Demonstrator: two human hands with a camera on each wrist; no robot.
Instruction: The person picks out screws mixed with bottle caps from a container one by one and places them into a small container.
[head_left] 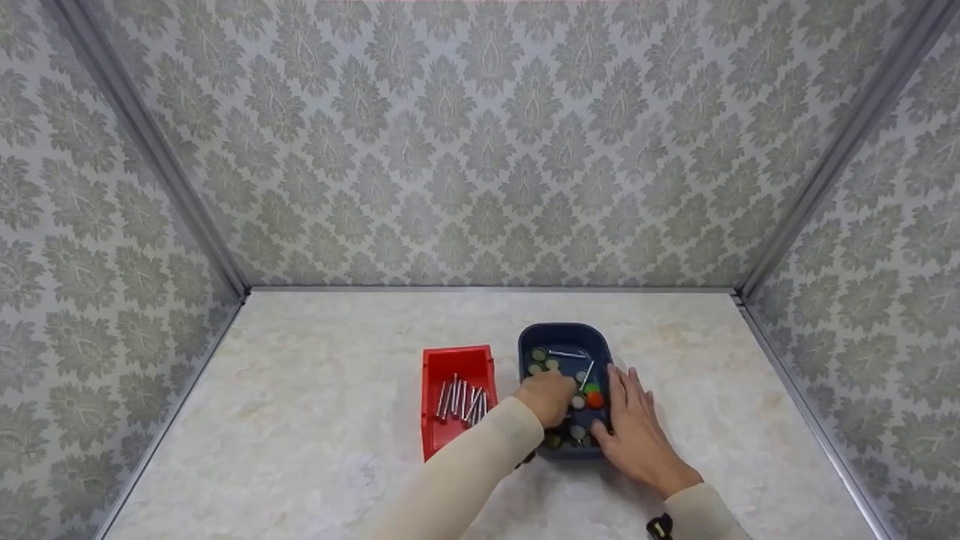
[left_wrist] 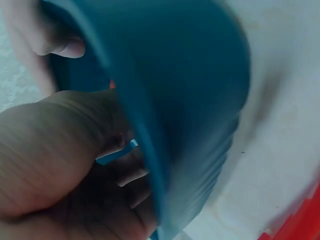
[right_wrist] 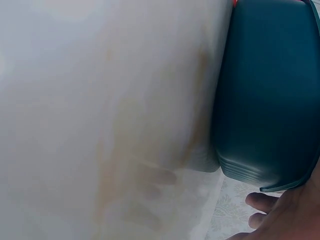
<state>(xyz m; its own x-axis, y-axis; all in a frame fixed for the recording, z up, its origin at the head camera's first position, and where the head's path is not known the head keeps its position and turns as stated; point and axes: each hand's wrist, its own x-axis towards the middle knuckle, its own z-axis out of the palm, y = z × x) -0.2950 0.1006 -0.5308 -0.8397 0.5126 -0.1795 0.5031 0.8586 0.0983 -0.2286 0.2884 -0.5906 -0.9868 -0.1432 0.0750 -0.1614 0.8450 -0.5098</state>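
Observation:
A dark blue bin (head_left: 565, 330) holds round disc-shaped pieces, an orange piece (head_left: 594, 399), a green piece (head_left: 592, 388) and long metal screws or bolts (head_left: 568, 353). My left hand (head_left: 549, 396) reaches down into it among these pieces, its fingertips hidden in the head view. In the left wrist view, the thumb and bent fingers show beside the bin's rim (left_wrist: 142, 132); whether they pinch anything is unclear. My right hand (head_left: 637, 435) rests along the bin's right side, fingers extended and thumb at the rim. In the right wrist view, fingers (right_wrist: 262, 201) show beside the bin's outer wall (right_wrist: 265, 95).
Left of the blue bin stands a red bin (head_left: 439, 360) with several long metal screws or bolts (head_left: 461, 399) in it. Both bins are on a pale marbled table (head_left: 315, 420). Patterned walls (head_left: 487, 150) enclose the table's back and sides.

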